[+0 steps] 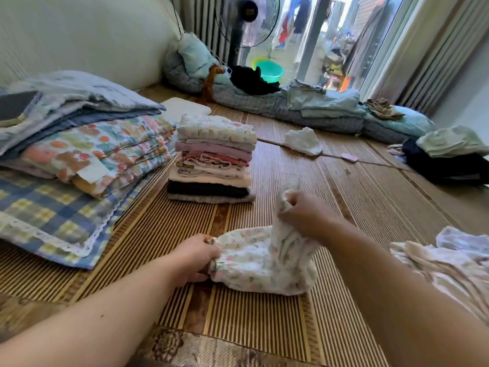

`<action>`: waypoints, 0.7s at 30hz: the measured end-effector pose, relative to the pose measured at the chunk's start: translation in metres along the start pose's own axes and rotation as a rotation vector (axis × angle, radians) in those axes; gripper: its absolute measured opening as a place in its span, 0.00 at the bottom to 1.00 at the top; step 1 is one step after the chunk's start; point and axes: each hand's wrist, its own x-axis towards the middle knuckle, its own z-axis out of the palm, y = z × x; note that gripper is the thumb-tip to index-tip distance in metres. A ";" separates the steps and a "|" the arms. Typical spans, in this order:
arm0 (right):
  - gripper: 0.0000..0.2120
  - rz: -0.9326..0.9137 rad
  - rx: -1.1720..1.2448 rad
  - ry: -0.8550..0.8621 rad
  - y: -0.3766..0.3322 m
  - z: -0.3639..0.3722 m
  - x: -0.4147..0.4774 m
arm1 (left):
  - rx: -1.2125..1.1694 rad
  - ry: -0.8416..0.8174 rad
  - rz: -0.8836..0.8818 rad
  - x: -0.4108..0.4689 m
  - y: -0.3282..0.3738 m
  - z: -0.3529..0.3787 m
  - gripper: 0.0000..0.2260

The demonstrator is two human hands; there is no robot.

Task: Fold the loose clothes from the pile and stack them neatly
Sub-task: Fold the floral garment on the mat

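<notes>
Your left hand point(197, 256) pinches left edge of floral garment point(260, 263) on mat point(238, 327). Your right hand point(304, 214) grips its other end, lifted. Folded stack point(213, 158) stands behind, apart.

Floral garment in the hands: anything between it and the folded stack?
Nothing visible. Both the left hand and right hand grip the floral garment, and only bare bamboo mat lies between it and the folded stack ahead.
</notes>
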 end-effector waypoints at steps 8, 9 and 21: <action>0.28 -0.184 -0.172 -0.544 -0.049 0.119 -0.043 | -0.350 -0.173 -0.099 -0.005 -0.005 -0.014 0.23; 0.29 -0.175 -0.113 -0.557 -0.042 0.120 -0.045 | -0.302 -0.157 -0.074 -0.006 -0.005 -0.013 0.18; 0.38 0.229 0.358 -0.186 0.060 0.085 -0.013 | 0.099 0.136 0.104 -0.012 0.005 -0.005 0.44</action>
